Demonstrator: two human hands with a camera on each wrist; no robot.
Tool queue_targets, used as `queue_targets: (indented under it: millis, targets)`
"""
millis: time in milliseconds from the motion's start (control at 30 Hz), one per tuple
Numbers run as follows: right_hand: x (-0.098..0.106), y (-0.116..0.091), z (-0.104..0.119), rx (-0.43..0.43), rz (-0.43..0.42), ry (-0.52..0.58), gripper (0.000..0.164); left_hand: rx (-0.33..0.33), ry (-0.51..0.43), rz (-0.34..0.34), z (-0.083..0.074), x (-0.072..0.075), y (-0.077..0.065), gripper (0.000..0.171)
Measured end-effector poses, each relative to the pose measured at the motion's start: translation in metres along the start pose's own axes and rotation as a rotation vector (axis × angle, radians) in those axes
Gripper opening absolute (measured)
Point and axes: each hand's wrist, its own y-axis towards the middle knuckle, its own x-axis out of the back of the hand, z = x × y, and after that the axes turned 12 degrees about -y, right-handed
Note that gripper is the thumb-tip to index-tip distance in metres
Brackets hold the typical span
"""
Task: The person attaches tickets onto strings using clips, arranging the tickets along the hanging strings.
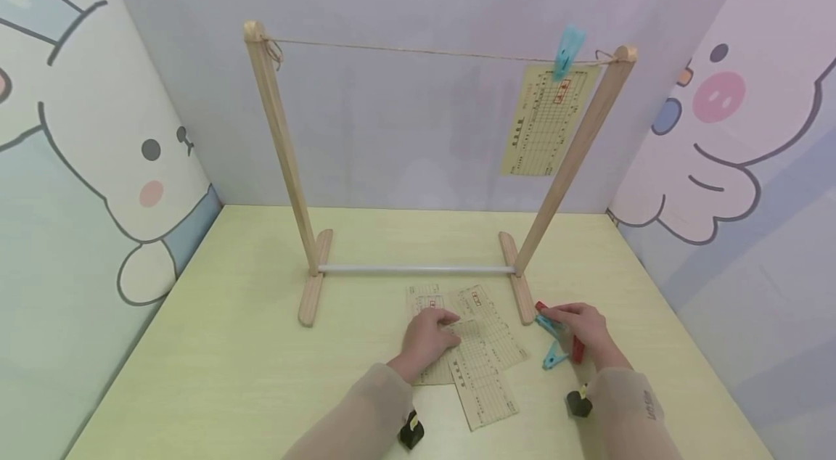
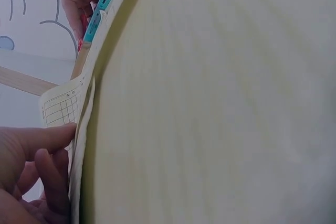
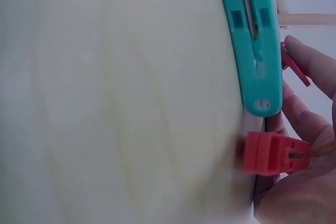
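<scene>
In the head view my left hand (image 1: 427, 340) pinches the upper corner of a printed paper sheet (image 1: 483, 387), its fingertips close over the other sheets. A second sheet (image 1: 499, 333) lies angled beneath it, and another sheet (image 1: 434, 375) is partly covered by the hand. My right hand (image 1: 583, 326) pinches a red clothespin (image 3: 296, 65) at its fingertips. Another red clothespin (image 3: 268, 153) lies by the palm, partly hidden from above. Blue clothespins (image 1: 554, 356) (image 3: 254, 51) lie on the table beside these fingers.
Behind the hands stands a wooden frame (image 1: 281, 133) with a string (image 1: 405, 50) across its top and a white bar (image 1: 418, 269) low down. A blue clothespin (image 1: 568, 54) holds a printed sheet (image 1: 545, 126) on the string's right end. Cartoon-printed walls surround the table (image 1: 228, 344).
</scene>
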Motion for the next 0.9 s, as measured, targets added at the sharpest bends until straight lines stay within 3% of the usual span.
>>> queue_targets:
  millis: [200,367,533,700,900]
  targets:
    - [0.000,0.000,-0.003,0.025,-0.013,0.010,0.063,-0.005,0.002,0.004,0.000,0.000,-0.001,0.026]
    - [0.001,0.000,-0.005,0.039,0.009,0.061,0.068,-0.027,0.003,0.011,0.002,-0.001,-0.001,0.019]
    - [0.006,-0.001,-0.007,0.046,0.000,0.114,0.071,-0.055,-0.032,0.062,0.002,0.001,0.001,0.014]
    - [0.012,-0.004,-0.004,0.041,-0.018,0.247,0.069,-0.048,-0.087,0.147,-0.003,0.006,0.002,0.017]
    - [0.018,-0.009,0.001,0.050,-0.031,0.391,0.066,-0.061,-0.136,0.179,-0.016,0.017,0.001,0.018]
